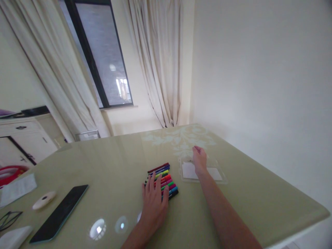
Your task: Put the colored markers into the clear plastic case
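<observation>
A row of several coloured marker pens lies side by side on the glossy green table. My left hand rests flat on the near end of the row, fingers stretched out over the pens. To the right of the pens sits a clear plastic case with a white card inside. My right hand reaches over the case's left part, fingers curled downward onto it; whether it grips anything is hidden.
A dark tablet lies at the front left, beside a white oval object, glasses and a folded paper. A white cabinet stands at the left, curtains and a window behind. The table's right edge runs near the wall.
</observation>
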Motion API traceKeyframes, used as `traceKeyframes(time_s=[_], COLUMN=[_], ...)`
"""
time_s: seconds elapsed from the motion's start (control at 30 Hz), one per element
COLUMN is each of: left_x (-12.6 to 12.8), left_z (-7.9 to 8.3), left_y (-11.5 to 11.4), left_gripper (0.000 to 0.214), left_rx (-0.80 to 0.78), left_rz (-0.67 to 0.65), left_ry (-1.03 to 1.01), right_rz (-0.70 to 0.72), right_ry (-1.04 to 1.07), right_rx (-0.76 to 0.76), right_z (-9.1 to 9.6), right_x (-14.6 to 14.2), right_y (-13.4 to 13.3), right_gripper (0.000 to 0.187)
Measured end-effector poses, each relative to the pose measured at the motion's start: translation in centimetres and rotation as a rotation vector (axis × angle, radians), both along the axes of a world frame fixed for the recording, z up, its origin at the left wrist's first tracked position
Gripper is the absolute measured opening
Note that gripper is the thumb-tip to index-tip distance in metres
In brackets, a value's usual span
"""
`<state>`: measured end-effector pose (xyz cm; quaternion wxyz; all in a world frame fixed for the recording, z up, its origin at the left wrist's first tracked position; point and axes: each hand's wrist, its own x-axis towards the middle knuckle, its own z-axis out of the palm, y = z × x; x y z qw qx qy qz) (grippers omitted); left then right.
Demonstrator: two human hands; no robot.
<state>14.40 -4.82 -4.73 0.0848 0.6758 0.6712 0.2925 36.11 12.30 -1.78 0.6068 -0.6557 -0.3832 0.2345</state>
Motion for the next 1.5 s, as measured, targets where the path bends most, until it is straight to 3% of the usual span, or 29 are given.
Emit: traceKeyframes(time_s=[0.17, 0.33, 0.47, 0.57, 0.93, 1.1, 1.3, 1.5], left_x=[-0.3, 1.8, 3.7, 3.7, 2.4, 0.0, -5.5, -10.2], left_z=[1.3, 2.0, 1.6, 1.2, 1.4, 1.7, 1.1, 1.3], left_y=[1.6, 2.7, 4.1, 4.9, 6.0, 6.8, 7.2, 6.7], left_gripper=[0.062, 0.067, 0.067, 0.071, 0.075, 0.074, 0.073, 0.071], left_rx=[-0.045, 0.064, 0.093, 0.08, 0.052, 0.029, 0.039, 0.012], left_rz=[-0.007, 0.008, 0.028, 0.016, 0.008, 0.05, 0.168, 0.449], left_ry=[0.016, 0.23, 0.26, 0.242, 0.295, 0.336, 0.421, 0.569], right_rz=[-0.016, -0.046, -0.002, 0.047, 0.094, 0.162, 0.328, 0.533], right_ry=[-0.069, -0.219, -0.567, -0.783, -0.847, -0.873, -0.907, -0.911], right_rx=[-0.032, -0.116, -0.257, -0.377, -0.482, -0.433, -0.33, -0.268], right_z=[0.6, 1.5, 2.2, 2.4, 2.1, 1.4, 1.0, 1.1], right_x=[0.7, 1.2, 0.7, 0.3, 0.7, 1.2, -0.3, -3.0], right_y=[-0.1, -1.1, -2.6, -3.4, -3.5, -2.9, -2.6, -3.5], right_gripper=[0.047, 0.038, 0.038, 0.039, 0.046, 0.043, 0.035, 0.036])
